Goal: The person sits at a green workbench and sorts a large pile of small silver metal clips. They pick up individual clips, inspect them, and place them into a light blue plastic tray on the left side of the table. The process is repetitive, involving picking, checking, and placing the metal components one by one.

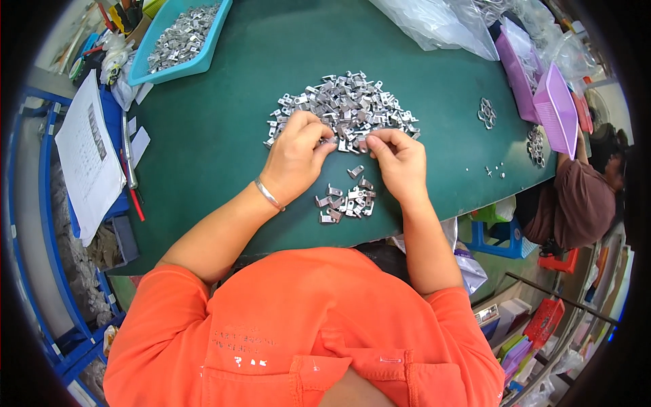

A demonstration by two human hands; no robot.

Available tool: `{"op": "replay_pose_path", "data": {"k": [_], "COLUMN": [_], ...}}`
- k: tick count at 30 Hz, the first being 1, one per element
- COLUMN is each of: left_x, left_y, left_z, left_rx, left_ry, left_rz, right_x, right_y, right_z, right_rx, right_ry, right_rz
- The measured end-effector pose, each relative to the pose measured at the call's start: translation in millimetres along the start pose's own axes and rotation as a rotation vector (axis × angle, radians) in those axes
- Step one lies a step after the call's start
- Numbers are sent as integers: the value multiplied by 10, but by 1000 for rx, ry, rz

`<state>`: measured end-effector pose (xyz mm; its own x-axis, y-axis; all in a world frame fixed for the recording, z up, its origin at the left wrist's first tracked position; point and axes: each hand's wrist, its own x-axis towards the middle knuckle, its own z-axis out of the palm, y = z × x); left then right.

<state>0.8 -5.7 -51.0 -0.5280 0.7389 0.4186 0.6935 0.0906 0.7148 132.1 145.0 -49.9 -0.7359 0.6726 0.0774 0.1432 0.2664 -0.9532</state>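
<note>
A large heap of small silver metal brackets (356,102), each bent with a hole in it, lies on the green tabletop (224,129). At the heap's near left edge my left hand (293,159) is closed, thumb and fingertips pinched on a small metal bracket, mostly covered by the fingers. My right hand (401,163) pinches another bracket (362,143) between thumb and forefinger at the heap's near right edge. Nearer to me, between my forearms, sits a smaller group of the same brackets (354,202). One single bracket (355,171) lies between the two groups.
A light-blue bin (206,63) of brackets stands far left, with papers (91,152) and a red pen (137,205) at the left edge. Clear plastic bags (434,24), purple baskets (556,108) and ring-shaped metal parts (486,113) occupy the right. Another person (576,197) sits there.
</note>
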Motion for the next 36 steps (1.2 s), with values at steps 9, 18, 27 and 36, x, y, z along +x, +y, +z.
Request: {"op": "replay_pose_path", "data": {"k": [9,18,27,36], "left_x": [-99,-207,-102,880], "left_y": [188,207,300,-1142], "left_z": [-143,-269,-179,-1755], "left_rx": [-544,-197,-346,501], "left_ry": [-136,-457,-72,463], "left_rz": [-496,-155,-193,-235], "right_x": [-145,-213,-253,-157], "right_y": [-24,0,-118,-79], "right_z": [-221,-262,-153,30], "right_rx": [304,399,-52,-457], "right_ry": [-146,-225,-169,-8], "right_rz": [142,261,-201,-383]}}
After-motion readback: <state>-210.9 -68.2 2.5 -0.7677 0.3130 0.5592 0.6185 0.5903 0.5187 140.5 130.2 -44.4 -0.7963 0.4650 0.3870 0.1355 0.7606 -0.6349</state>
